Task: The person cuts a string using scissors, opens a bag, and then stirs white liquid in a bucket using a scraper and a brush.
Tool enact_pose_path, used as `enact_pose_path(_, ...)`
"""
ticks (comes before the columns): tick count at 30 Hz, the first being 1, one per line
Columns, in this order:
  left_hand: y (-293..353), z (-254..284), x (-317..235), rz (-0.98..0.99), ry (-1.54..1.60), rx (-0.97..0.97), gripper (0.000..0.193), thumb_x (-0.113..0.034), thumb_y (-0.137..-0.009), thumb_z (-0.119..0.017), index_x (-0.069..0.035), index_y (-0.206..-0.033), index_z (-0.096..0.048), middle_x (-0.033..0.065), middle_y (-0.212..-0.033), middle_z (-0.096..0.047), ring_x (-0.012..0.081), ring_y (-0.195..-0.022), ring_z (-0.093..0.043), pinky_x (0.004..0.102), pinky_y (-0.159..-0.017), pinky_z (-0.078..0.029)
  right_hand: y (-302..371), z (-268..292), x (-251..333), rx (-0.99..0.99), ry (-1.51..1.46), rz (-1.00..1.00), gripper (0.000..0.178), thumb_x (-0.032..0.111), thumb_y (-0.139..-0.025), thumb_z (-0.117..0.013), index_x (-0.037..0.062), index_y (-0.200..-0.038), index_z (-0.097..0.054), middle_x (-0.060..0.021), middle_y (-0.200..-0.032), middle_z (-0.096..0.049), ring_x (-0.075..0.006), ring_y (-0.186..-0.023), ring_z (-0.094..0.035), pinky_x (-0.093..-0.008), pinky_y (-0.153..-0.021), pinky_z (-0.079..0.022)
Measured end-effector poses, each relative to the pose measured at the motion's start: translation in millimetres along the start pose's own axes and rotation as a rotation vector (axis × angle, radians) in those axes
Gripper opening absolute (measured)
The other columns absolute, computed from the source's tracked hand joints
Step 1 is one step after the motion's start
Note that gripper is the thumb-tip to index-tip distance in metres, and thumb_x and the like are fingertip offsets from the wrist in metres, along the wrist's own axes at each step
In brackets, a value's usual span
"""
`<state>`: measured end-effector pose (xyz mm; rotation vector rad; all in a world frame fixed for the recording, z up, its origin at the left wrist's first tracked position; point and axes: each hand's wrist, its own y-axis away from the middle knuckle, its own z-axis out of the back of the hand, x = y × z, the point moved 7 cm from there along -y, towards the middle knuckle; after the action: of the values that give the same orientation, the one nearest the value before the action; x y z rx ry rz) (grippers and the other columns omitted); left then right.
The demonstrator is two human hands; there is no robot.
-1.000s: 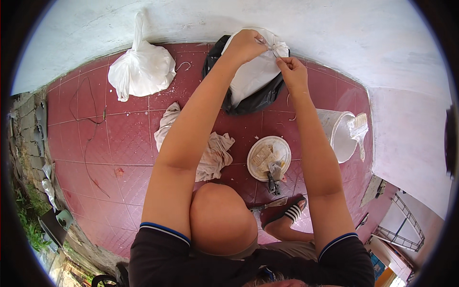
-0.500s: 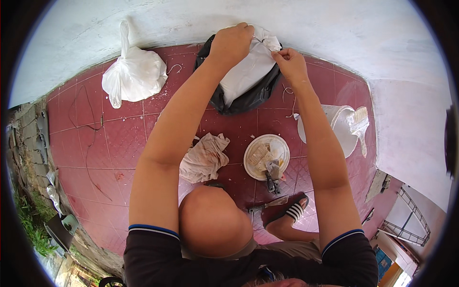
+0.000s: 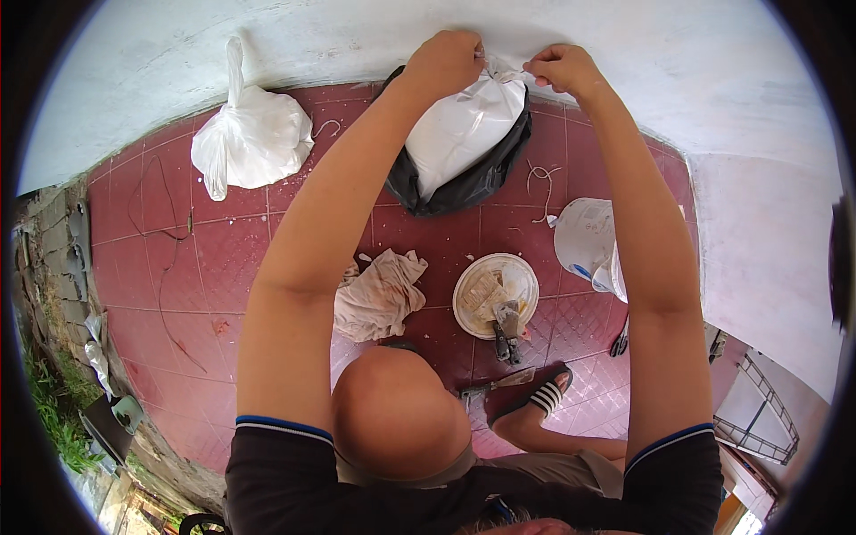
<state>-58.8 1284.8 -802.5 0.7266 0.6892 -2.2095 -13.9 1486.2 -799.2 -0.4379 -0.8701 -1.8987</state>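
A full white plastic bag sits inside an opened black plastic bag by the far wall. Its gathered top lies between my two hands. My left hand is closed at the left side of that top, pinching the plastic. Across from it, my right hand pinches an end of the gathered plastic with thumb and forefinger. Loose white string lies on the tiles to the right of the black bag.
A tied white bag stands left by the wall. A crumpled cloth, a round lid with scrapers, and a white bucket partly behind my right arm lie on red tiles. A dark cable runs at left.
My right hand has moved right and farther away, and my left hand slightly right and up. The gap between them is wider, and the bag's top is drawn together.
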Motion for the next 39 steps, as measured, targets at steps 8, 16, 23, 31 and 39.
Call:
enact_pose_path(8, -2, -18, 21, 0.4, 0.815, 0.12, 0.027, -0.015, -0.083, -0.075, 0.005, -0.1, -0.069, 0.0091, -0.085, -0.072, 0.012, -0.072, -0.064, 0.0265, -0.066, -0.052, 8, -17, 25, -0.002, -0.393, -0.012, 0.03, 0.015, -0.084, -0.077, -0.0003, -0.109, -0.072, -0.0055, -0.092, -0.074, -0.0095, -0.084, -0.066, -0.0228, -0.074, -0.047)
enact_pose_path(16, 4, -14, 28, 0.409, 0.797, -0.008, 0.034, -0.013, -0.081, -0.076, 0.004, -0.109, -0.068, 0.0086, -0.088, -0.073, 0.0136, -0.079, -0.069, 0.0254, -0.065, -0.053, 10, -24, 36, 0.037, -0.517, 0.149, 0.029, 0.012, -0.081, -0.079, -0.0012, -0.106, -0.072, -0.0083, -0.097, -0.074, -0.0149, -0.092, -0.069, -0.0273, -0.086, -0.053)
enact_pose_path(23, 2, -19, 20, 0.35, 0.906, -0.184, 0.036, -0.008, -0.081, -0.071, 0.01, -0.111, -0.061, 0.0145, -0.086, -0.073, 0.0172, -0.073, -0.071, 0.0286, -0.065, -0.058, 15, -24, 38, 0.068, -0.498, 0.169, 0.029, 0.012, -0.086, -0.075, -0.0008, -0.111, -0.07, -0.0077, -0.102, -0.073, -0.0153, -0.098, -0.068, -0.028, -0.094, -0.052)
enact_pose_path(31, 15, -31, 22, 0.489, 1.242, -0.226, 0.033, 0.0, -0.081, -0.072, 0.01, -0.109, -0.059, 0.0179, -0.095, -0.071, 0.0219, -0.08, -0.072, 0.0288, -0.067, -0.059, 18, -21, 35, 0.029, -0.446, 0.188, 0.03, 0.021, -0.081, -0.081, 0.005, -0.106, -0.075, -0.0038, -0.098, -0.074, -0.0141, -0.097, -0.065, -0.0284, -0.093, -0.046)
enact_pose_path(39, 16, -32, 15, 0.499, 1.215, -0.108, 0.029, -0.003, -0.084, -0.074, 0.007, -0.11, -0.067, 0.0106, -0.096, -0.072, 0.018, -0.085, -0.069, 0.0288, -0.075, -0.056, 20, -25, 41, 0.068, -0.407, 0.235, 0.03, 0.028, -0.082, -0.08, 0.0065, -0.103, -0.077, -0.0029, -0.099, -0.074, -0.0137, -0.101, -0.063, -0.0298, -0.097, -0.044)
